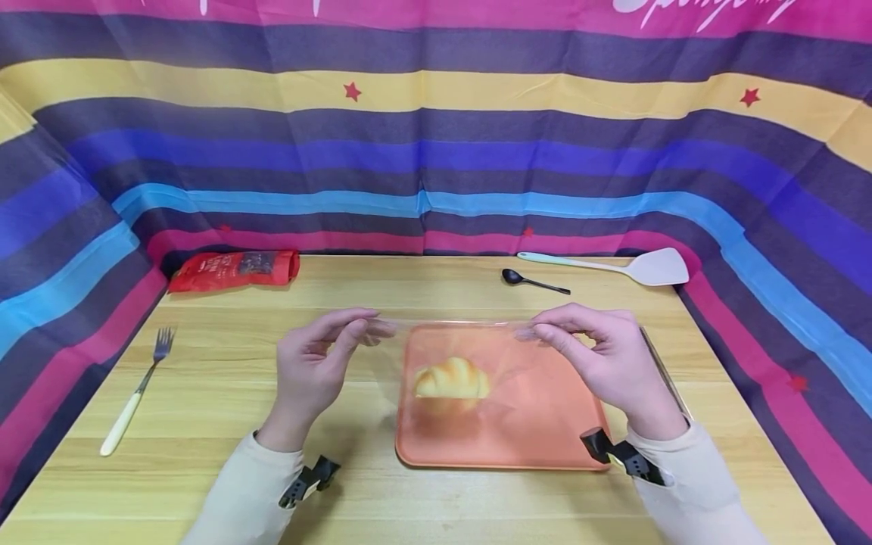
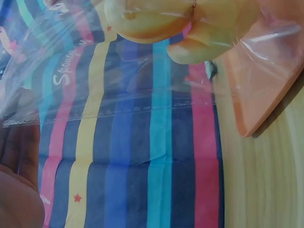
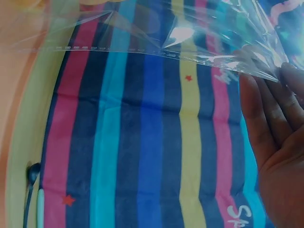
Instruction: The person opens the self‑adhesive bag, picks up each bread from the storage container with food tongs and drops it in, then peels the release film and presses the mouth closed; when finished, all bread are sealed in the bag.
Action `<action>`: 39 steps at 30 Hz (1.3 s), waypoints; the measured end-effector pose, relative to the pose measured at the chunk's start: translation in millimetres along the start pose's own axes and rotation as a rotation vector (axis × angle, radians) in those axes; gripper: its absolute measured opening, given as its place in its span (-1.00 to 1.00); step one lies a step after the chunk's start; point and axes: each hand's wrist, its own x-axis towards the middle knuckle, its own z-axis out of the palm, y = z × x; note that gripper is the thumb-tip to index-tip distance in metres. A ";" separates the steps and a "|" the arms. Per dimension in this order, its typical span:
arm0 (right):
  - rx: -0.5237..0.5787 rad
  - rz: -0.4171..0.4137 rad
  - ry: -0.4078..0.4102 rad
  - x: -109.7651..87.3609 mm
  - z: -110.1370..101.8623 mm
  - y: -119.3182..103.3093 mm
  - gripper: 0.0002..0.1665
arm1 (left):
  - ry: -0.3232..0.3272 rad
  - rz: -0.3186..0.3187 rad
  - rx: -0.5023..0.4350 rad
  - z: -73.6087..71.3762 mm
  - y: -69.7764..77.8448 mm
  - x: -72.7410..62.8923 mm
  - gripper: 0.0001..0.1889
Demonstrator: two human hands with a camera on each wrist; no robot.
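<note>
A clear plastic bag [image 1: 402,356] is stretched between both hands above an orange tray [image 1: 531,424]. Thumb and fingers of my left hand [image 1: 309,371] pinch one upper corner. My right hand [image 1: 613,363] pinches the other corner, and in the right wrist view its fingertips meet the film's edge. A golden croissant-shaped bread roll [image 1: 452,377] appears to be inside the bag, hanging over the tray's left half. Its lower part looks blurred through the plastic. The left wrist view shows the bread roll [image 2: 190,23] close up behind shiny film, raised off the tray.
A fork [image 1: 139,390] lies on the left of the wooden table. Toward the back are a red packet [image 1: 232,271], a small black spoon [image 1: 534,282] and a pale spatula [image 1: 654,267]. A thin metallic item [image 1: 668,375] lies partly behind the right hand. Striped cloth surrounds the table.
</note>
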 end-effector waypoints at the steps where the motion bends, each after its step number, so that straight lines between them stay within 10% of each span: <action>1: 0.025 -0.008 -0.004 1.4 1.4 -1.7 -0.60 | 0.004 0.008 -0.014 -2.1 1.3 0.4 -0.82; 14: 0.222 -0.079 -0.159 23.5 34.8 -25.0 -0.69 | 0.090 0.028 -0.106 -41.2 27.5 -6.4 -0.86; 26: 0.465 0.139 -0.382 40.1 83.3 -41.3 -0.88 | 0.188 0.009 -0.262 -81.5 57.9 -19.4 -0.89; 32: 0.578 0.484 -0.438 64.6 116.1 -20.9 -0.85 | 0.234 -0.229 -0.009 -114.2 46.5 -23.4 -0.89; 39: 0.545 0.600 -0.394 91.2 149.1 24.2 -0.83 | 0.140 -0.652 0.426 -138.9 5.7 -12.9 -0.75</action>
